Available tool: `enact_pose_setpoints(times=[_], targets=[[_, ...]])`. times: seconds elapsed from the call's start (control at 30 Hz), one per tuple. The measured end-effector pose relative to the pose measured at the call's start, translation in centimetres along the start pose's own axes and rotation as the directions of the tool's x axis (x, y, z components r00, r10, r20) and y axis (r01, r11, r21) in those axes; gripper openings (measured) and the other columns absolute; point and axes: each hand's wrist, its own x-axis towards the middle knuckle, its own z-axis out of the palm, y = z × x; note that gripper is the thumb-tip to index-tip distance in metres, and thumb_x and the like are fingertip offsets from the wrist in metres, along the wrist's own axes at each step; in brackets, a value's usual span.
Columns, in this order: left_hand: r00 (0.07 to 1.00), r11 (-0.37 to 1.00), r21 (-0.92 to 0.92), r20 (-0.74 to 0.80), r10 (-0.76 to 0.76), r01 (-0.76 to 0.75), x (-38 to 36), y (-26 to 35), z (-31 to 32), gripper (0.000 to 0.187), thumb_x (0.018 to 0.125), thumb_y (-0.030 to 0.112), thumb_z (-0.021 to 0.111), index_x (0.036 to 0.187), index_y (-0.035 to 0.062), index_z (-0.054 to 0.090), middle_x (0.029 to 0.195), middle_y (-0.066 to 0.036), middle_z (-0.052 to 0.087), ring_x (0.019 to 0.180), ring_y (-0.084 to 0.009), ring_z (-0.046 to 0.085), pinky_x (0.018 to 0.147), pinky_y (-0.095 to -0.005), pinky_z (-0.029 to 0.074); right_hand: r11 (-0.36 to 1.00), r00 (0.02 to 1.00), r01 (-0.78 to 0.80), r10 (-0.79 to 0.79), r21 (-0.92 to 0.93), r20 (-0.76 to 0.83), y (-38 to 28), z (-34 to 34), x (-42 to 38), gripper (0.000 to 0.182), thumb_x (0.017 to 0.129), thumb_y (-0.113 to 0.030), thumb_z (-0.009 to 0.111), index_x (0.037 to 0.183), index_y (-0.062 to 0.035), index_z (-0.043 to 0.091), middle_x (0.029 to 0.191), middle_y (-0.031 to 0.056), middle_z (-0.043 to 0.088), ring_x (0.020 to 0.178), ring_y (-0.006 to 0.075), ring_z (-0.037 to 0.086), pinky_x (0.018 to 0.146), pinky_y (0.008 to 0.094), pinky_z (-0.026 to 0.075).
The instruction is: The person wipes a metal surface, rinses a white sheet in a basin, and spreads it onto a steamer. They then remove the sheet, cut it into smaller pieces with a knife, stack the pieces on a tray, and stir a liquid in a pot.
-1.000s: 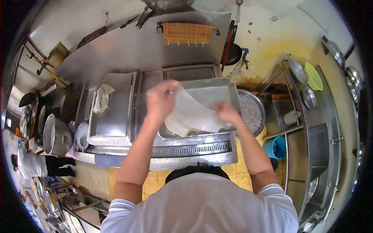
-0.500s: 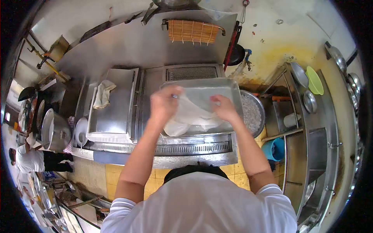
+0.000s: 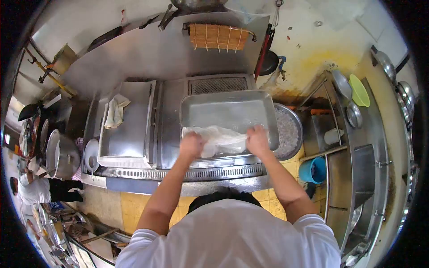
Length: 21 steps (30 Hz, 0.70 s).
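A thin, whitish, see-through sheet (image 3: 221, 136) stretches between my two hands across the near part of a rectangular metal tray (image 3: 230, 107). My left hand (image 3: 192, 145) is closed on its left end, near the tray's left wall. At the other end, the fingers of my right hand (image 3: 258, 141) pinch the sheet near the tray's right side. Folds run along the sheet's length, and its lower part hangs toward the tray's near edge. Beyond it the tray's pale, shiny bottom shows.
Left of the tray, a folded cloth (image 3: 117, 110) lies on a flat metal lid (image 3: 129, 138). A round metal basin (image 3: 288, 129) of whitish pieces stands at the right. A blue bucket (image 3: 313, 170) is on the floor. Far left, a person (image 3: 38, 190) stands near a large pot (image 3: 63, 154).
Both hands have come down toward the tray's near side. The sheet, raised and draped between them before, is now pulled out sideways into a narrow, folded band.
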Motion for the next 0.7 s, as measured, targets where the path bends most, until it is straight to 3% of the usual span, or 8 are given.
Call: enact_pose_setpoints(times=[0.1,0.2,0.3,0.33,0.43,0.53,0.6,0.7], targets=[[0.996,0.998,-0.057,0.083,0.031,-0.026,0.2,-0.5,6.1,0.040,0.092,0.046,0.064,0.095,0.0069,0.072,0.098,-0.020,0.070,0.091,-0.0391,0.068,0.081,-0.0488,0.054,0.999,0.996,0.003,0.000,-0.033,0.092,1.7,4.4,0.0,0.016,0.081,-0.011,0.061,0.092,-0.0019,0.069,0.101,0.0210,0.068,0.098,0.0398,0.064,0.088,0.0497,0.052],[0.997,0.951,-0.308,0.078,-0.014,0.037,1.9,2.4,0.8,0.036,0.092,0.041,0.066,0.096,0.0049,0.071,0.093,-0.020,0.070,0.089,-0.0417,0.067,0.078,-0.0492,0.054,0.995,0.933,-0.056,0.080,-0.080,0.351,3.7,5.1,1.8,0.017,0.082,-0.009,0.059,0.093,-0.0002,0.069,0.096,0.0209,0.070,0.090,0.0402,0.066,0.081,0.0488,0.053],[0.977,0.813,-0.581,-0.190,-0.101,-0.029,3.2,7.7,-7.0,0.024,0.093,0.027,0.067,0.097,0.0039,0.071,0.090,-0.021,0.070,0.087,-0.0434,0.067,0.076,-0.0468,0.054,0.908,0.986,-0.124,0.066,0.401,0.153,-2.4,-2.5,6.0,0.019,0.085,-0.008,0.058,0.097,0.0014,0.069,0.091,0.0161,0.071,0.083,0.0277,0.068,0.077,0.0413,0.053],[0.955,0.781,-0.611,-0.288,-0.067,-0.130,3.5,9.3,-8.7,0.021,0.093,0.023,0.067,0.099,0.0039,0.071,0.091,-0.020,0.071,0.087,-0.0424,0.068,0.075,-0.0452,0.055,0.761,0.997,-0.076,0.077,0.644,0.026,-4.3,-3.4,6.8,0.019,0.085,-0.009,0.058,0.097,0.0014,0.069,0.091,0.0143,0.072,0.083,0.0229,0.067,0.077,0.0389,0.052],[0.845,0.727,-0.589,-0.535,-0.022,-0.354,4.9,11.5,-13.1,0.015,0.094,0.014,0.066,0.104,0.0033,0.071,0.096,-0.018,0.072,0.088,-0.0359,0.071,0.075,-0.0400,0.056,0.416,0.996,-0.043,-0.058,0.909,0.073,-9.5,-8.1,8.2,0.021,0.086,-0.009,0.057,0.100,0.0025,0.069,0.091,0.0121,0.072,0.083,0.0188,0.065,0.079,0.0376,0.052],[0.774,0.747,-0.573,-0.620,-0.127,-0.336,4.8,8.4,-17.1,0.013,0.094,0.008,0.065,0.104,0.0023,0.072,0.093,-0.016,0.074,0.084,-0.0237,0.072,0.074,-0.0344,0.055,0.734,0.977,-0.107,-0.046,0.671,0.207,-6.7,-5.2,5.8,0.022,0.088,-0.009,0.056,0.101,0.0027,0.069,0.094,0.0154,0.072,0.085,0.0260,0.067,0.081,0.0403,0.052],[0.709,0.732,-0.638,-0.630,-0.318,-0.238,3.7,6.3,-20.5,0.019,0.086,-0.004,0.062,0.101,0.0022,0.073,0.083,-0.012,0.072,0.078,-0.0161,0.067,0.073,-0.0308,0.053,0.835,0.971,-0.126,-0.005,0.536,0.237,-1.1,-2.5,3.2,0.028,0.088,-0.016,0.056,0.105,0.0015,0.069,0.103,0.0301,0.068,0.099,0.0460,0.066,0.088,0.0478,0.051],[0.784,0.795,-0.594,-0.550,-0.289,-0.124,2.7,3.4,-16.5,0.020,0.084,-0.001,0.064,0.101,0.0030,0.073,0.091,-0.015,0.074,0.085,-0.0244,0.073,0.078,-0.0346,0.056,0.899,0.950,-0.192,0.069,0.394,0.305,4.4,1.0,1.8,0.027,0.085,-0.011,0.061,0.108,0.0002,0.070,0.100,0.0199,0.072,0.096,0.0347,0.069,0.085,0.0422,0.053]])
